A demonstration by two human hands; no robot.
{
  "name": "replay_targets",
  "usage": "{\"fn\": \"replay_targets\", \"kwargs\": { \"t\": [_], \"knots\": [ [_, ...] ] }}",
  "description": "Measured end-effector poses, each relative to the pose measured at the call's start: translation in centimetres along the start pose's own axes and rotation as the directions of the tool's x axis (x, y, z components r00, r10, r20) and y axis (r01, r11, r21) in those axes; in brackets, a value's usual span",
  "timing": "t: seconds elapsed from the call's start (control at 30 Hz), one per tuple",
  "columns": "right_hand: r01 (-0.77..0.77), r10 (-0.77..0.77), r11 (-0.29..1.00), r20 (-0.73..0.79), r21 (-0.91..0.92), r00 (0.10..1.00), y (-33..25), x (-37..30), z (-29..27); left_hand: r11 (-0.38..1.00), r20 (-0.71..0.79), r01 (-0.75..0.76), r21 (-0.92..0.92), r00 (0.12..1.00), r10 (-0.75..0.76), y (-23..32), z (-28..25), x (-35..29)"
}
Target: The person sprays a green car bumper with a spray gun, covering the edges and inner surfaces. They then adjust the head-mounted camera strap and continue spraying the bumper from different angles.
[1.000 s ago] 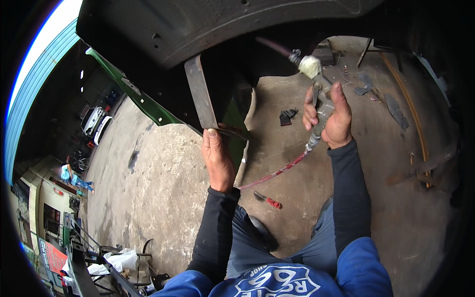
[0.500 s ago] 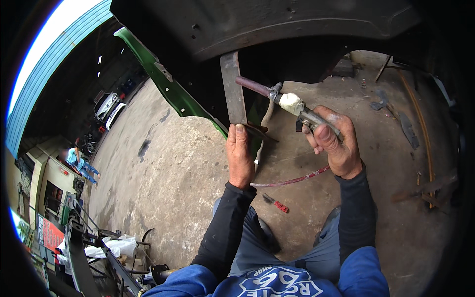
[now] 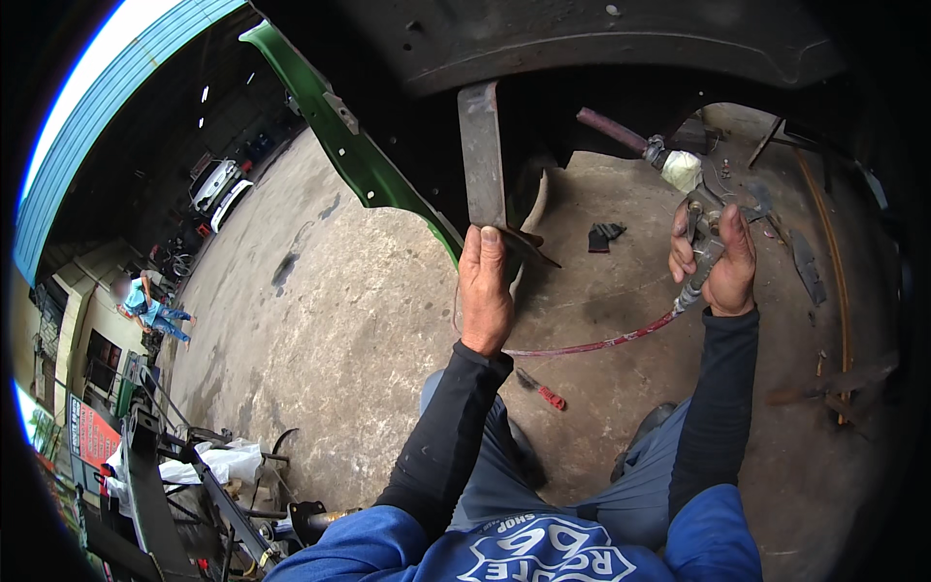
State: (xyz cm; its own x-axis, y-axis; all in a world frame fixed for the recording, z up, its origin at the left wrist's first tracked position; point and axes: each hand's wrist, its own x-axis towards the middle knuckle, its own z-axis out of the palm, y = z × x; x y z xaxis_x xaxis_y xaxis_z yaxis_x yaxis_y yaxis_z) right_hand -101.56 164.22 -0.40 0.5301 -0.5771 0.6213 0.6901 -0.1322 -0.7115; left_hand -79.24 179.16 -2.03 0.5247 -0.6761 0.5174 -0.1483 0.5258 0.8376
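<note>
My left hand (image 3: pixel 487 303) grips the lower end of a flat grey metal strip (image 3: pixel 483 155), thumb pressed on its face. The strip reaches up to a large dark body panel (image 3: pixel 621 53) overhead. In my right hand (image 3: pixel 732 276) lies a metal air gun (image 3: pixel 713 254), fingers curled round its body. White wrapping (image 3: pixel 683 172) covers part of the gun, and a short maroon tube (image 3: pixel 611 130) is clamped on as its nozzle, pointing up and left, apart from the strip. A red air hose (image 3: pixel 621 339) runs from its rear end.
A green panel (image 3: pixel 349 145) hangs left of the strip. On the concrete floor (image 3: pixel 359 320) lie a red-handled tool (image 3: pixel 551 396) and a dark cloth-like item (image 3: pixel 606 237). Metal frames (image 3: pixel 213 475) stand at lower left. A person (image 3: pixel 150 306) and a car (image 3: pixel 215 184) are farther off.
My right hand has moved right with the air gun, and its nozzle has left the strip's side. The left hand still holds the strip. The view has shifted slightly.
</note>
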Motion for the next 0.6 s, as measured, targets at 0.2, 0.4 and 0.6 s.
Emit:
{"fn": "replay_targets", "kwargs": {
  "t": [0.2, 0.4, 0.6],
  "knots": [
    [-0.057, 0.018, 0.961, -0.144, -0.270, 0.989, 0.0, 0.3, 2.0, 0.999, 0.004, 0.032, -0.019, 0.999, -0.032, 0.1, 0.0, 0.0],
    [-0.220, 0.065, 0.753, -0.263, -0.620, 0.963, 3.5, 1.4, 1.7, 1.000, 0.003, 0.021, -0.019, 1.000, -0.021, 0.3, 0.1, -0.2],
    [-0.285, 0.036, 0.756, -0.397, -0.589, 0.917, 5.2, 1.5, -0.3, 0.999, 0.001, 0.020, -0.050, 1.000, -0.020, -0.3, -0.2, -0.1]
  ]
}}
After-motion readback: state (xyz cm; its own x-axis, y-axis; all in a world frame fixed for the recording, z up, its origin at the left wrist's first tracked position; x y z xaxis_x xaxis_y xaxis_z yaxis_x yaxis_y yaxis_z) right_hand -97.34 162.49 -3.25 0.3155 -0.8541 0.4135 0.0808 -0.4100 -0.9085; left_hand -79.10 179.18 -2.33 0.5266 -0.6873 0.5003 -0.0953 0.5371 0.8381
